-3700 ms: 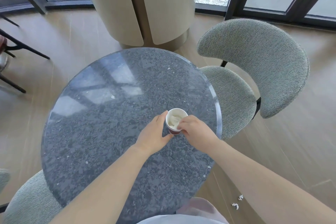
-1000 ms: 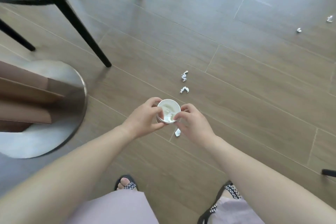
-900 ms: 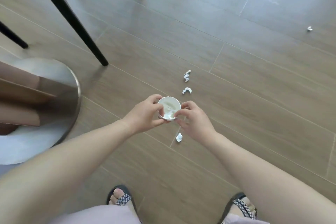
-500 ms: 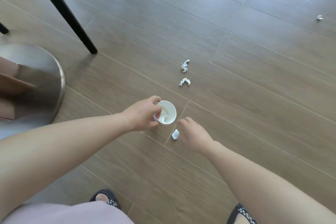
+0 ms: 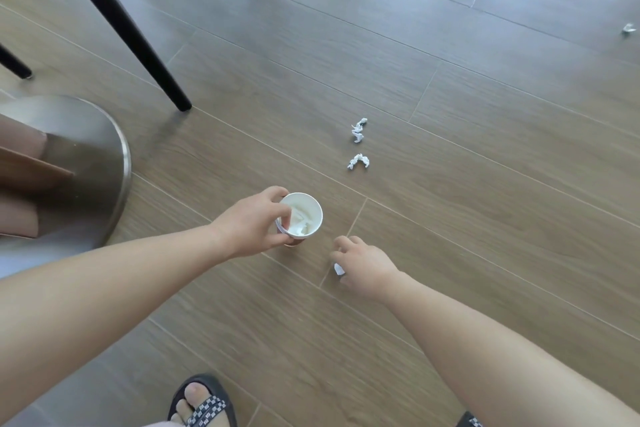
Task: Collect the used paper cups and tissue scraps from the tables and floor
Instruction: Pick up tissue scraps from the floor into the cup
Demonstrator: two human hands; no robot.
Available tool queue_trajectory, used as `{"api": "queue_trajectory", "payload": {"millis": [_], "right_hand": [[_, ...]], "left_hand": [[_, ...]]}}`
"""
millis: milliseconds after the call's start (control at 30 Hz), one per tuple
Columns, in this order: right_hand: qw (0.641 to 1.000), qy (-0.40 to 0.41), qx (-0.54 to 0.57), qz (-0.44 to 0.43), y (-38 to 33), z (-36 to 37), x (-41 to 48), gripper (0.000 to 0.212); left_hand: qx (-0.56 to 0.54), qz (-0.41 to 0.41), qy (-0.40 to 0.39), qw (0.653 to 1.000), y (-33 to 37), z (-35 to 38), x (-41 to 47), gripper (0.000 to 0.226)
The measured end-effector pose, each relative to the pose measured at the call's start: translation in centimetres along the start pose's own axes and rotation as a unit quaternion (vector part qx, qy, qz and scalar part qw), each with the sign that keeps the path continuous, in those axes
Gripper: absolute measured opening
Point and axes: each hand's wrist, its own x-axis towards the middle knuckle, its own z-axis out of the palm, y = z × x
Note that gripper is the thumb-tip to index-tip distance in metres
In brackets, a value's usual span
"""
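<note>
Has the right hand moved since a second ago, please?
Yes: the right hand left the paper cup and dropped to the tissue scrap by the floor seam.

One paper cup (image 5: 300, 215), tissue wadded inside. Four tissue scraps on the floor: nearest scrap (image 5: 338, 269) just right of the cup, second scrap (image 5: 358, 161) and third scrap (image 5: 358, 130) beyond it, fourth scrap (image 5: 628, 28) far right. Three black chair legs (image 5: 117, 24) and one round metal base (image 5: 86, 121) left of the cup.

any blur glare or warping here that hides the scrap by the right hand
Head view: soft even light, only a dull sheen on the table base; plank lines look nearly straight; the chair leg casts a faint shadow; the nearest scrap is partly hidden by the right hand, not blur.
</note>
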Motion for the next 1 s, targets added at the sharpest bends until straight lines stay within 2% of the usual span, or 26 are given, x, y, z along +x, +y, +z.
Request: {"api": "queue_trajectory", "payload": {"millis": [167,300,400,467,800,1000], "right_hand": [[1.000,0.015,-0.017,0.007,0.9,0.8,0.2,0.031],[0.995,0.052,0.050,0.069,1.9,0.3,0.8,0.022],[0.980,0.103,0.122,0.119,3.0,-0.6,1.3,0.013],[0.968,0.137,0.157,0.140,4.0,-1.8,1.8,0.015],[0.928,0.255,0.227,0.153,8.3,-7.1,6.8,0.018],[0.942,0.228,0.207,0.134,8.6,-7.9,9.6,0.015]], "left_hand": [[0.000,0.003,0.011,1.000,-0.6,-0.1,0.9,0.023],[-0.008,0.003,0.028,1.000,0.1,-0.7,2.6,0.025],[-0.023,-0.004,0.038,0.999,0.6,-1.2,4.0,0.024],[-0.029,-0.009,0.045,0.999,0.9,-1.4,4.8,0.024],[-0.091,-0.083,0.110,0.986,0.6,-2.2,6.7,0.019],[-0.126,-0.080,0.126,0.981,0.1,-1.5,6.4,0.020]]}}
